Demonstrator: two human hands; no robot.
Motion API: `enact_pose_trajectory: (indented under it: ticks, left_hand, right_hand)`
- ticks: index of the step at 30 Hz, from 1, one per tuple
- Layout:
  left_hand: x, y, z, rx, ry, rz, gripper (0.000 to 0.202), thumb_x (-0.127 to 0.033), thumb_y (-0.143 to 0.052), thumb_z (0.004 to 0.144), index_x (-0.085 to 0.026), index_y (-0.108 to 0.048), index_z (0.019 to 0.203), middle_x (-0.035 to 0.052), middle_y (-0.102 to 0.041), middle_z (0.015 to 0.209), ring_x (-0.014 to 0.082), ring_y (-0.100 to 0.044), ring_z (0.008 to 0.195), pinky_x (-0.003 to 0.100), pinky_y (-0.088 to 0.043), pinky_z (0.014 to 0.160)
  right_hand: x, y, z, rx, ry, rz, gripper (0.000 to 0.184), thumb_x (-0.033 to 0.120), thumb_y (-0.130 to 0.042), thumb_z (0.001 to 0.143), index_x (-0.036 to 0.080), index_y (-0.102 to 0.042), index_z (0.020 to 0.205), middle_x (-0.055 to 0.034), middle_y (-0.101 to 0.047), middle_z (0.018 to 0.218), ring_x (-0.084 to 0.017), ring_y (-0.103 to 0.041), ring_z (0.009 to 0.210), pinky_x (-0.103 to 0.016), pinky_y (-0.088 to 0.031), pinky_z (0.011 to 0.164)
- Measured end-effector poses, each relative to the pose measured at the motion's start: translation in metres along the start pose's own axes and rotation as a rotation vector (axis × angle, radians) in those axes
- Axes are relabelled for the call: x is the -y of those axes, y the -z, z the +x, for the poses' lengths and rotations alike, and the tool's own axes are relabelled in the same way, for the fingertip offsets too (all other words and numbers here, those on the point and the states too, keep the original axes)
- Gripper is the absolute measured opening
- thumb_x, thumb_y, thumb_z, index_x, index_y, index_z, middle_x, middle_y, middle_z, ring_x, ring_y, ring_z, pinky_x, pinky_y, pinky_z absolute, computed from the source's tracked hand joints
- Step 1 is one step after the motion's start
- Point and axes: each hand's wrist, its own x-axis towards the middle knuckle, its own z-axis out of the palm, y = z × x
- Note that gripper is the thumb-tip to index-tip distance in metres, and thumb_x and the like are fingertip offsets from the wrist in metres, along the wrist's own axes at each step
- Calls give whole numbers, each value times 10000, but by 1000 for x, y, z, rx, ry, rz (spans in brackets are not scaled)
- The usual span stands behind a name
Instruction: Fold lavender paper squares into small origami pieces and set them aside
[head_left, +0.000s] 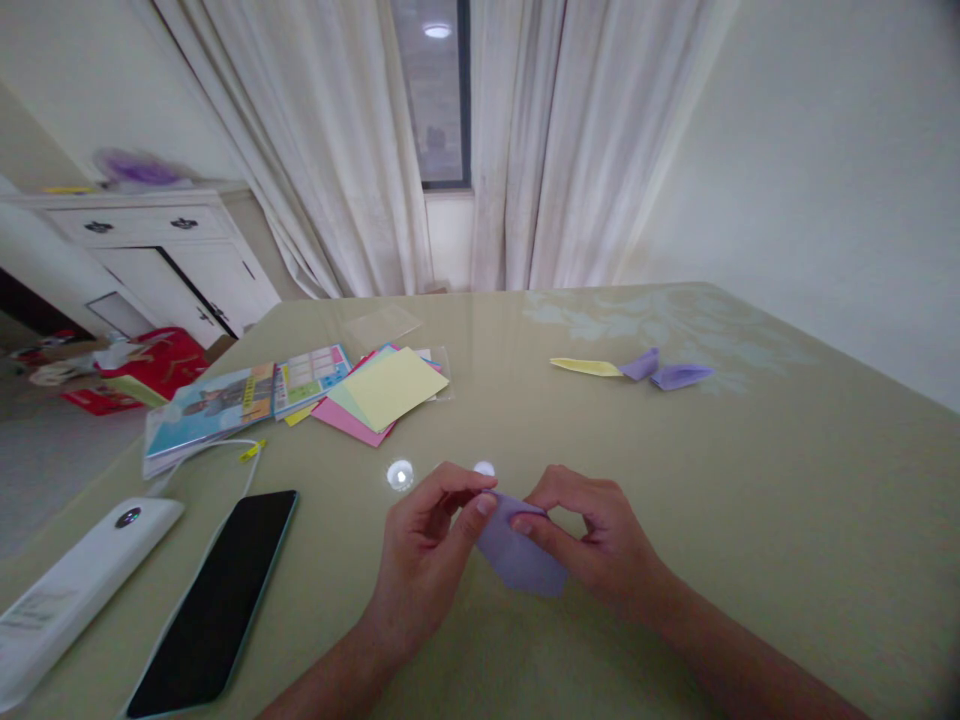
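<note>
A piece of purple paper, with folded edges, is held between my two hands just above the table. My left hand pinches its upper left corner between thumb and fingers. On the other side, my right hand grips the top right edge, thumb in front and fingers curled behind. The paper's lower part hangs free below both thumbs. Farther back on the right lie a folded yellow paper piece and folded purple paper pieces, close together.
Left of my hands is a stack of coloured paper sheets beside booklets. A black-screened phone and a white power bank with a cable lie at the near left. The table meets a wall on the right.
</note>
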Motion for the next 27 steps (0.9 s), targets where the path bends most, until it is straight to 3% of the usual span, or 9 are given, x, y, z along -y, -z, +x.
enact_pose_trajectory:
  ticks: [7, 11, 15, 21, 27]
  left_hand:
    - [0, 3, -2, -40, -28, 51, 45, -251, -838, 919, -252, -844, 964, 19, -782, 849, 141, -718, 767, 194, -581, 681]
    - [0, 6, 1, -2, -67, 74, 175, -269, -896, 862, -239, -842, 1025, 52, -806, 910, 192, -751, 822, 268, -627, 740]
    - [-3, 9, 4, 27, -108, 134, 43, -273, -869, 894, -242, -859, 922, 40, -807, 808, 177, -745, 737, 255, -608, 692]
    - [-5, 10, 5, 63, -67, 74, 19, -263, -857, 904, -246, -858, 911, 36, -792, 797, 166, -733, 725, 228, -594, 652]
    - [-1, 13, 5, 105, -40, 59, 131, -200, -879, 872, -262, -841, 981, 23, -776, 861, 165, -721, 801, 243, -588, 733]
  right_hand:
    - [0, 0, 0, -59, 59, 64, 66, 265, -802, 964, 219, -794, 917, -22, -760, 771, -164, -680, 696, -279, -515, 660]
    - [4, 1, 1, -122, 99, 49, 84, 229, -791, 965, 226, -796, 881, -29, -751, 740, -181, -670, 678, -310, -512, 644]
    - [4, 1, 1, -152, 129, 68, 77, 218, -812, 950, 235, -807, 875, -25, -755, 729, -188, -671, 660, -335, -516, 642]
    - [2, 0, 1, -160, 142, 100, 76, 179, -824, 935, 245, -821, 896, -18, -772, 739, -184, -667, 655, -350, -509, 651]
    - [0, 2, -1, -208, 85, 121, 71, 248, -840, 935, 245, -811, 870, -12, -746, 723, -176, -662, 658, -322, -510, 626]
